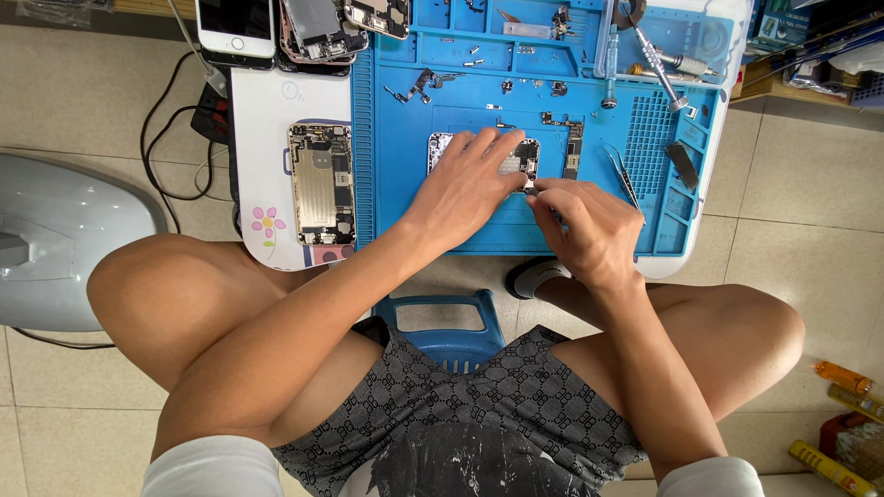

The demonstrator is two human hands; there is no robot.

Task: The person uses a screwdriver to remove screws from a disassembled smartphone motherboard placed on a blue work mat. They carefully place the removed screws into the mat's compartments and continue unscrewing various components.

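Head view — left hand [470, 179] flat, fingers spread on the opened phone [516, 158]; right hand [589, 225] pinched at its edge — blue rubbery mat [405, 184].

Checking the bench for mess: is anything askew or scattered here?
Yes. Tiny screws and brackets lie loose across the blue mat, and a screwdriver lies slanted across its trays. The left hand steadies the opened phone.

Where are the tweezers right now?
In the head view, the tweezers lie on the blue mat, right of the opened phone and just beyond the right hand.
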